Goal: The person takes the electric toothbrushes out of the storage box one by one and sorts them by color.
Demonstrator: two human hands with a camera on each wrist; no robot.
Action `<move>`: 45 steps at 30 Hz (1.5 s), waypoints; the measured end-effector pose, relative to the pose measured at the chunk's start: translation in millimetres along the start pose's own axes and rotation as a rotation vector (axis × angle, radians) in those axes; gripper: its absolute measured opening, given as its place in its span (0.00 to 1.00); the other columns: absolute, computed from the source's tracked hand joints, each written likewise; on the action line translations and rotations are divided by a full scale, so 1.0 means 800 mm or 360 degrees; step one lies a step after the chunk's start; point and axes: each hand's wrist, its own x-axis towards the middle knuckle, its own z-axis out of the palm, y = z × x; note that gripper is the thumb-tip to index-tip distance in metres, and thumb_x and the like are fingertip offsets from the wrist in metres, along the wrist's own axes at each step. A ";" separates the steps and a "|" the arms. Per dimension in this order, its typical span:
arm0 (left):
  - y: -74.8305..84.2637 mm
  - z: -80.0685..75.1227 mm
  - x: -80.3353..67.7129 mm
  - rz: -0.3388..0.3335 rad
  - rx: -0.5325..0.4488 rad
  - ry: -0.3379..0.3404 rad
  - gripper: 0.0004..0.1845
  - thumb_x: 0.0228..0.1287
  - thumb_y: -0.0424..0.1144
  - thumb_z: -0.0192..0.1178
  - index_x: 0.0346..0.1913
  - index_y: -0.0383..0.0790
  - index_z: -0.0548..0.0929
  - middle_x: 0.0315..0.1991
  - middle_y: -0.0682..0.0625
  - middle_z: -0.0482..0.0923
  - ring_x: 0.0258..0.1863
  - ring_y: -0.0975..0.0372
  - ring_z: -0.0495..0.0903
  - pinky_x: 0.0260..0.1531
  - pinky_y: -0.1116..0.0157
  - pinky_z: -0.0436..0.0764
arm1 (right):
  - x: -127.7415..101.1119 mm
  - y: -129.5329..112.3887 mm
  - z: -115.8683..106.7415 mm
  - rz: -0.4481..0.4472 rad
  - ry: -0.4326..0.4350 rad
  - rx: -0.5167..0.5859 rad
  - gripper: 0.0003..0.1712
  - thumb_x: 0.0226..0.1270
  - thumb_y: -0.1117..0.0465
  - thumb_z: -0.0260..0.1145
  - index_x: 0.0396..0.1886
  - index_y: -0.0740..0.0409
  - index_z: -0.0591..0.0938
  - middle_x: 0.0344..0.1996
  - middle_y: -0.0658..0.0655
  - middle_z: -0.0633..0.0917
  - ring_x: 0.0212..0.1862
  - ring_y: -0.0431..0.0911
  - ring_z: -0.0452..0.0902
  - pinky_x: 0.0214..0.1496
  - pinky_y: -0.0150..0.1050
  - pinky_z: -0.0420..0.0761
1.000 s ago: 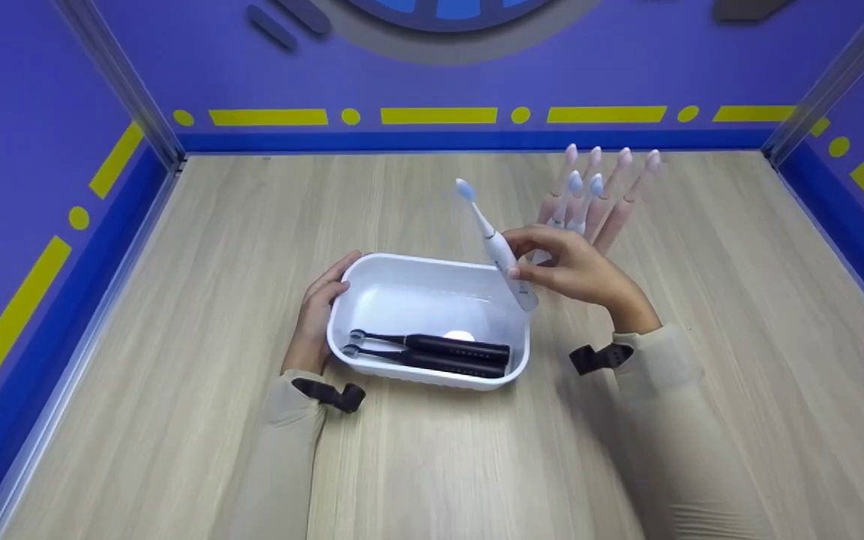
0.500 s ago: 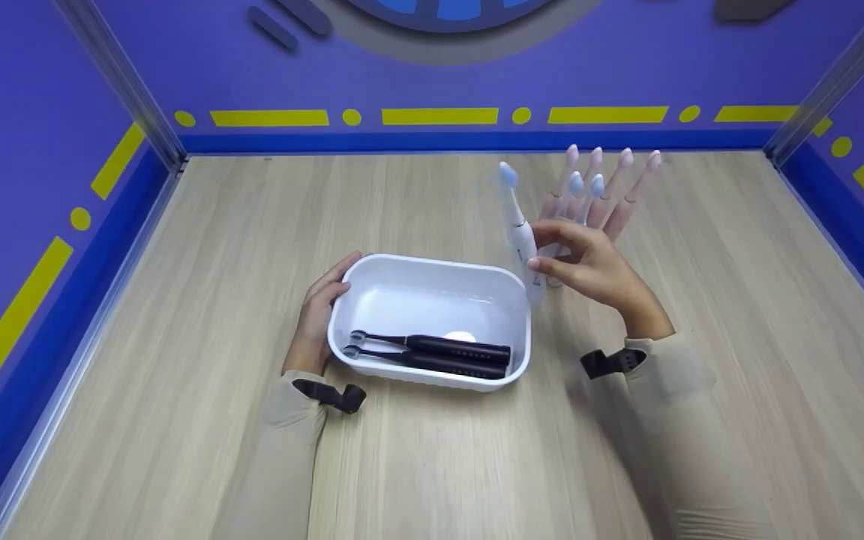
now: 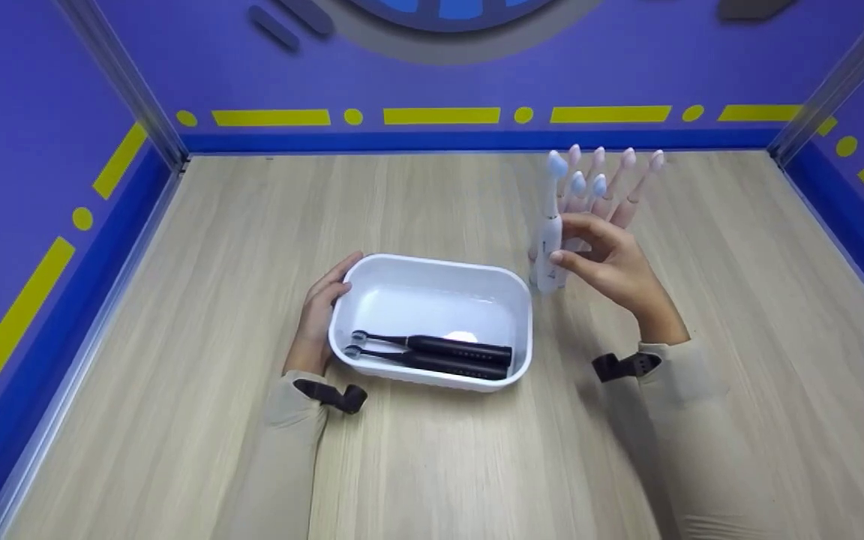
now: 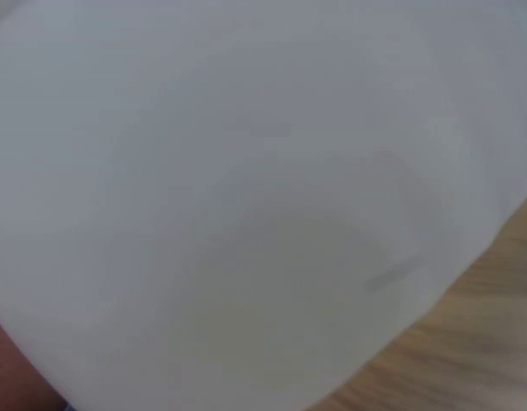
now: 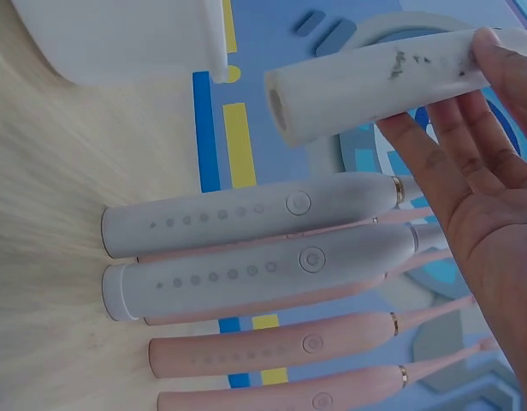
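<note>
My right hand [image 3: 561, 241] pinches a white toothbrush [image 3: 548, 240] with a blue head, held upright just past the far right corner of the white tub [image 3: 432, 300]. In the right wrist view its base [image 5: 281, 107] hangs a little above the table, beside two standing white toothbrushes [image 5: 246, 218] and several pink ones [image 5: 272, 347]. Two black toothbrushes [image 3: 439, 352] lie side by side in the tub's near half. My left hand [image 3: 319, 307] grips the tub's left end, thumb at the rim. The tub wall [image 4: 246, 205] fills the left wrist view.
The standing toothbrushes [image 3: 612, 195] cluster at the far right of the wooden table [image 3: 177, 300]. Blue walls with yellow stripes [image 3: 439, 116] enclose the table at the back and both sides.
My right hand has carried the white toothbrush from over the tub's right end to the far right and turned it upright beside the standing ones. The left hand and the tub have stayed put.
</note>
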 end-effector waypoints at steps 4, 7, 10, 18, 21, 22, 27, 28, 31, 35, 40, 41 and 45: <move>0.000 0.000 -0.001 -0.0012 -0.0017 0.0004 0.28 0.66 0.28 0.37 0.70 0.33 0.65 0.74 0.46 0.59 0.74 0.59 0.55 0.74 0.61 0.53 | -0.002 -0.002 -0.006 -0.0029 0.0047 0.0112 0.24 0.54 0.81 0.65 0.52 0.80 0.74 0.45 0.46 0.84 0.47 0.38 0.81 0.48 0.30 0.82; 0.000 0.000 -0.001 -0.0015 -0.0022 0.0005 0.28 0.66 0.28 0.37 0.70 0.33 0.65 0.74 0.47 0.59 0.74 0.60 0.55 0.74 0.62 0.53 | -0.004 -0.004 -0.010 -0.0057 0.0089 0.0149 0.24 0.54 0.81 0.65 0.53 0.80 0.74 0.45 0.47 0.84 0.47 0.39 0.81 0.47 0.29 0.82; 0.000 0.001 -0.001 -0.0013 -0.0027 0.0005 0.28 0.66 0.28 0.37 0.70 0.33 0.65 0.74 0.47 0.59 0.74 0.59 0.55 0.74 0.61 0.53 | -0.006 -0.004 -0.014 -0.0096 0.0140 0.0208 0.23 0.54 0.80 0.65 0.53 0.78 0.75 0.47 0.49 0.84 0.47 0.40 0.81 0.46 0.29 0.83; -0.001 0.001 0.000 0.0008 -0.0033 0.0010 0.29 0.64 0.27 0.37 0.70 0.31 0.64 0.74 0.44 0.59 0.74 0.57 0.55 0.74 0.60 0.53 | -0.009 -0.003 -0.021 -0.0157 0.0292 0.0390 0.24 0.53 0.82 0.64 0.52 0.73 0.78 0.43 0.55 0.85 0.36 0.41 0.79 0.33 0.27 0.81; 0.000 0.001 0.001 0.0012 -0.0037 0.0006 0.29 0.64 0.27 0.37 0.70 0.30 0.64 0.74 0.43 0.59 0.74 0.57 0.56 0.74 0.60 0.53 | -0.011 -0.002 -0.023 -0.0137 0.0339 0.0412 0.23 0.53 0.83 0.64 0.52 0.73 0.78 0.42 0.56 0.85 0.39 0.41 0.81 0.35 0.27 0.82; 0.000 0.001 0.001 0.0012 -0.0038 0.0005 0.29 0.64 0.27 0.37 0.70 0.30 0.64 0.74 0.43 0.59 0.74 0.56 0.56 0.74 0.60 0.54 | -0.011 -0.002 -0.024 -0.0129 0.0351 0.0423 0.23 0.53 0.83 0.63 0.52 0.73 0.78 0.43 0.56 0.85 0.41 0.42 0.81 0.36 0.28 0.83; 0.000 0.001 0.001 0.0004 -0.0040 0.0018 0.29 0.64 0.27 0.37 0.69 0.30 0.64 0.73 0.44 0.59 0.74 0.57 0.56 0.74 0.59 0.54 | -0.013 -0.001 -0.029 -0.0113 0.0414 0.0426 0.23 0.54 0.83 0.63 0.52 0.70 0.79 0.43 0.54 0.85 0.49 0.43 0.81 0.46 0.29 0.83; 0.000 0.001 0.001 0.0008 -0.0035 0.0015 0.29 0.64 0.27 0.37 0.69 0.30 0.64 0.73 0.44 0.59 0.74 0.57 0.56 0.74 0.59 0.54 | -0.013 -0.001 -0.030 -0.0109 0.0428 0.0426 0.23 0.54 0.83 0.63 0.52 0.70 0.80 0.43 0.54 0.86 0.49 0.43 0.81 0.47 0.29 0.82; -0.001 0.001 0.000 0.0019 -0.0015 0.0014 0.29 0.64 0.28 0.38 0.69 0.32 0.65 0.73 0.44 0.60 0.74 0.57 0.56 0.74 0.60 0.54 | -0.014 0.000 -0.033 -0.0108 0.0454 0.0394 0.24 0.54 0.83 0.63 0.52 0.70 0.79 0.44 0.54 0.85 0.49 0.43 0.80 0.47 0.30 0.82; -0.003 0.001 0.000 0.0038 0.0029 0.0011 0.29 0.63 0.29 0.39 0.69 0.33 0.67 0.73 0.45 0.60 0.74 0.56 0.56 0.73 0.60 0.55 | -0.016 0.004 -0.038 -0.0098 0.0472 0.0358 0.24 0.55 0.83 0.62 0.54 0.71 0.78 0.44 0.55 0.85 0.49 0.44 0.80 0.48 0.30 0.82; -0.003 0.000 0.000 0.0038 0.0013 -0.0003 0.29 0.64 0.28 0.38 0.69 0.33 0.66 0.74 0.44 0.59 0.74 0.56 0.55 0.74 0.59 0.54 | -0.019 0.008 -0.043 -0.0040 0.0509 0.0345 0.24 0.57 0.81 0.62 0.55 0.70 0.78 0.44 0.55 0.84 0.49 0.44 0.79 0.49 0.29 0.81; -0.003 0.001 0.000 0.0033 0.0005 -0.0001 0.29 0.64 0.29 0.38 0.69 0.33 0.66 0.74 0.45 0.59 0.74 0.56 0.55 0.74 0.59 0.54 | -0.020 0.009 -0.043 -0.0025 0.0519 0.0327 0.23 0.57 0.80 0.63 0.55 0.70 0.78 0.45 0.55 0.84 0.49 0.44 0.79 0.49 0.29 0.81; -0.001 0.001 0.000 0.0013 -0.0023 0.0006 0.28 0.65 0.28 0.38 0.69 0.32 0.65 0.73 0.45 0.59 0.74 0.57 0.56 0.74 0.59 0.53 | -0.022 0.013 -0.045 0.0033 0.0560 0.0251 0.23 0.57 0.79 0.64 0.55 0.69 0.78 0.45 0.54 0.84 0.48 0.45 0.79 0.50 0.30 0.81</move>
